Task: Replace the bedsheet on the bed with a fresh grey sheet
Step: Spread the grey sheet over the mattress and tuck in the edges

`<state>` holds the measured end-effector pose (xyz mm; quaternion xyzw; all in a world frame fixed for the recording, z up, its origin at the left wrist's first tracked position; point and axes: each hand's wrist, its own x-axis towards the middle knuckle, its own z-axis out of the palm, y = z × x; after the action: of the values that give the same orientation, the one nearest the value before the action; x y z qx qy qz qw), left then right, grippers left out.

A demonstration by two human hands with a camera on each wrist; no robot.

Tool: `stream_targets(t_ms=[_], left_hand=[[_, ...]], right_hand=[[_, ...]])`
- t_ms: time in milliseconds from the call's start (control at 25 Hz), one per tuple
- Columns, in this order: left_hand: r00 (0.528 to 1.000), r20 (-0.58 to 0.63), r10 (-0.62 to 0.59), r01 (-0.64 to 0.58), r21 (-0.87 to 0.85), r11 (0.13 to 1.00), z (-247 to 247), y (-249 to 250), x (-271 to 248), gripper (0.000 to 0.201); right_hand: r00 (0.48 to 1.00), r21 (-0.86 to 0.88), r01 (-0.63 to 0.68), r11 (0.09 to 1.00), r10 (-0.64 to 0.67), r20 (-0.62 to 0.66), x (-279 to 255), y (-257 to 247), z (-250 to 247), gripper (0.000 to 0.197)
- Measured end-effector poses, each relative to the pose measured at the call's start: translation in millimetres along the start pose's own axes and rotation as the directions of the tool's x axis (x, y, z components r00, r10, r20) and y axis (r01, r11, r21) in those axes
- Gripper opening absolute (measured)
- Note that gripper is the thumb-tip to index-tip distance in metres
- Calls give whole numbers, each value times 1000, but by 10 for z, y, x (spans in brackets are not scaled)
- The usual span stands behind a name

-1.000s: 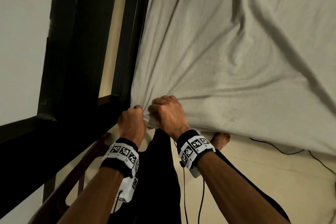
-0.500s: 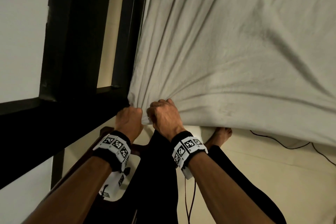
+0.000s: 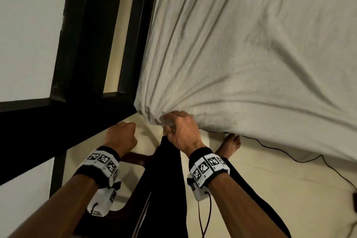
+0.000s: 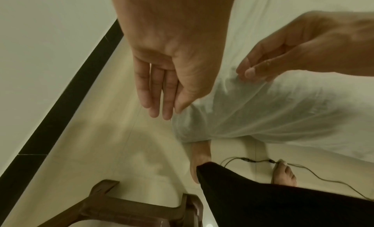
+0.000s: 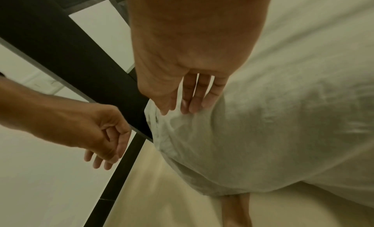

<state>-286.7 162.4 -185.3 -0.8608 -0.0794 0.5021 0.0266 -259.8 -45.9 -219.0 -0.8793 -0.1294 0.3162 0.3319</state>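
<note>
The person's forearms are bare. Each wrist carries a black band (image 3: 200,151) topped by a white strip of square black-and-white markers (image 3: 207,166). Below the right band hangs a small white box (image 3: 200,193) with a thin dark cable (image 3: 201,220) trailing from it; a like white box (image 3: 101,201) hangs below the left band. The legs wear black trousers (image 3: 168,189), and the feet (image 3: 230,144) beyond the trousers are bare.

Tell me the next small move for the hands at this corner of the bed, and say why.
Probably bring the left hand back to the bunched corner of the sheet and pull it down over the edge. That hand hangs free with relaxed fingers, beside the dark frame, while only the right hand touches the gathered folds, and creases fan across the sheet from that corner.
</note>
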Motion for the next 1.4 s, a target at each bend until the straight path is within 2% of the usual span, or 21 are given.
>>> stream_targets(t_ms=[200,320,440,640,840,960,1120,1240,1320,1400], left_hand=[[999,23,23,-15,-295,956,-345,247,-136,17],[992,-75,97,-120,-428,896,-721,571,-257,11],[982,-116,152,-189,-490,851,-1182,834,-362,9],[954,-148,259,-295,-340,893,-1966,1162,-637,8],[950,-211,232,-284,-268,920,-2638,1388,-937,10],[957,-176,230,-267,-227,937,-2863,1505,-1049,13],[974,-99,206,-223,-212,952,-3277,1522,-869,14],[976,-151,155,-184,-204,962,-3399,1555,-595,15],[974,-179,141,-172,-173,970,-3327,1581,-427,16],[959,-259,116,-158,-146,977,-3196,1606,-259,15]], right_hand=[[997,57,-37,998,40,-63,-8,-29,-314,31],[992,95,-73,993,83,-98,-12,-32,-532,32],[986,109,-69,992,85,-144,-39,6,-772,33],[972,117,-31,993,58,-228,-137,110,-1282,32],[954,126,8,992,30,-297,-269,205,-1792,30],[948,125,19,992,22,-318,-358,251,-2045,30],[941,149,6,989,45,-335,-432,286,-2214,29],[939,168,-8,986,66,-337,-375,303,-2268,29],[942,166,-24,986,79,-328,-280,324,-2274,29],[949,145,-46,988,89,-302,-190,345,-2269,30]])
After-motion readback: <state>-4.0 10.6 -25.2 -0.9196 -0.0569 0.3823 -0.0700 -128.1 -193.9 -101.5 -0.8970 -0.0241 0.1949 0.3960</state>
